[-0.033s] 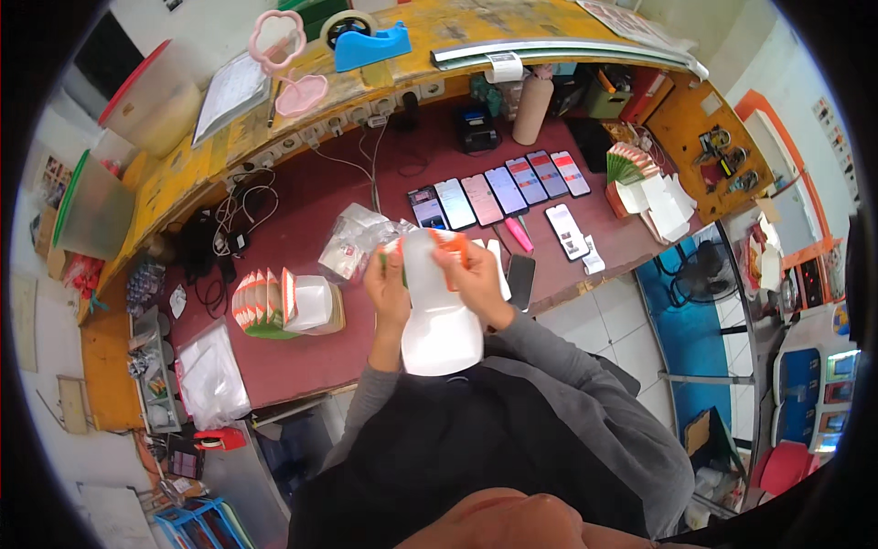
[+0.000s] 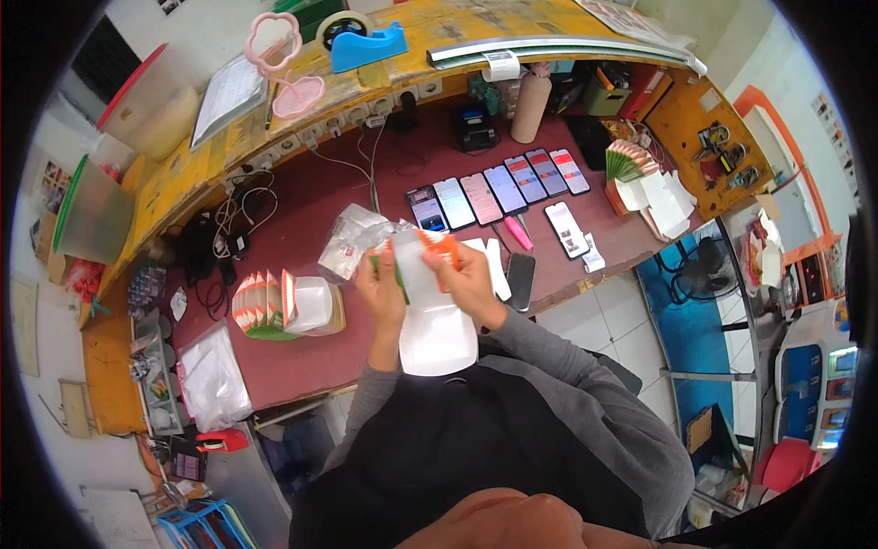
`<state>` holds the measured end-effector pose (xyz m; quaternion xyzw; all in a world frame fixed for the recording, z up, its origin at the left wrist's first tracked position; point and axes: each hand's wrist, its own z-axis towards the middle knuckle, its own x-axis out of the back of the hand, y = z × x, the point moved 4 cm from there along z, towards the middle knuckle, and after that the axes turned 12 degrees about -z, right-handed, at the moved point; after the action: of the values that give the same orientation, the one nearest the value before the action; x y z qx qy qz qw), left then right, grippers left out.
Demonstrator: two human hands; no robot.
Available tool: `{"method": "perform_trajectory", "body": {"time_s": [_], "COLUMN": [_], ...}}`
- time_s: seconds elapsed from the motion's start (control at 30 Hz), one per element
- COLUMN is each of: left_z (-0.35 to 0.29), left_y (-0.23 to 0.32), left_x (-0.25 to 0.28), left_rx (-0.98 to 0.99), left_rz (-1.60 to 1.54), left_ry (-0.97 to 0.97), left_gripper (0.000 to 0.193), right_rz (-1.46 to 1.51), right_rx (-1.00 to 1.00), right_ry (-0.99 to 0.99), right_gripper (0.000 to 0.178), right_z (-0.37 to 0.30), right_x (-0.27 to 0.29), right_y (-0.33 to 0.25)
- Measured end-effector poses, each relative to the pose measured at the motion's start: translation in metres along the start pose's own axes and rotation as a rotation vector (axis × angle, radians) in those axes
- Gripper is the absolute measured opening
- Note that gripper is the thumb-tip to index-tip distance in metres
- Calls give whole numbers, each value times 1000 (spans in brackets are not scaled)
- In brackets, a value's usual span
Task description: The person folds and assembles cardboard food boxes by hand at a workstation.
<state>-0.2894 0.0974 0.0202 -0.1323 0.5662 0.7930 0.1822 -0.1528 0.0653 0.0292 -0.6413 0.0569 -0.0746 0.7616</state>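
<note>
Above my lap I hold a partly folded paper food box (image 2: 437, 343), white inside with orange and green printed outside. My left hand (image 2: 382, 291) pinches its left side near the top, where a green and orange flap shows. On the other side my right hand (image 2: 468, 279) grips an orange flap. The box's lower half hangs as a shallow white tray toward me. Left of my hands, a row of nested folded boxes (image 2: 265, 306) sits on the table, with an open white one (image 2: 313, 305) at its right end. A clear plastic bag (image 2: 352, 245) lies just beyond my left hand.
Several phones (image 2: 501, 190) lie in a row across the dark red table (image 2: 302, 361). A dark phone (image 2: 520, 282) and a pink marker (image 2: 519, 233) are right of my hands. More flat cartons (image 2: 666, 203) stand far right. A plastic pack (image 2: 213, 375) lies at the left edge.
Both hands have shifted slightly left with the box. The box's green left side shows more by my left hand, and its upper panel sits lower between my hands.
</note>
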Motion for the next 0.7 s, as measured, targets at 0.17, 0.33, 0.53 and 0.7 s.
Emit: {"method": "perform_trajectory", "body": {"time_s": [0.17, 0.33, 0.53, 0.7], "left_z": [2, 9, 16, 17], "left_y": [3, -4, -12, -14], "left_x": [18, 9, 14, 19], "left_rx": [-208, -183, -201, 45], "left_rz": [161, 130, 56, 78], "left_ry": [205, 225, 429, 136], "left_gripper": [29, 31, 30, 32], "right_rz": [166, 59, -382, -195], "right_rx": [-58, -109, -72, -132], "right_ry": [-128, -54, -251, 51], "right_gripper": [37, 41, 39, 41], "right_z": [15, 28, 25, 23], "right_x": [-22, -14, -3, -2], "right_y": [15, 6, 27, 59]}}
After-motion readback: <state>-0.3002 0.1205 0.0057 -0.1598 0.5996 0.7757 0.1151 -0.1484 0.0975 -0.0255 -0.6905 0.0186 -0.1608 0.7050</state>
